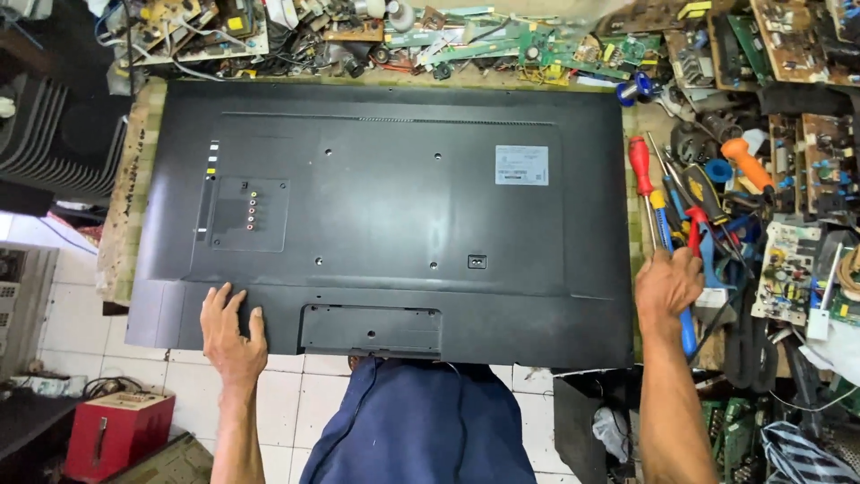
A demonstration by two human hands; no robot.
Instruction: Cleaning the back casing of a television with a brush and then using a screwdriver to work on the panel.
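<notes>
A large flat television [385,215] lies face down on the desk [125,188], its black back panel up and its near edge jutting past the desk toward the person. The left hand [231,333] rests flat on the panel's near left corner, fingers [221,300] spread open and gripping nothing. The right hand [667,285] is off the panel, just beside its right edge, fingers curled down onto a blue-handled screwdriver [667,242] in a heap of tools; whether they are truly clamped on it I cannot tell. A red-handled screwdriver [640,166] lies next to it.
</notes>
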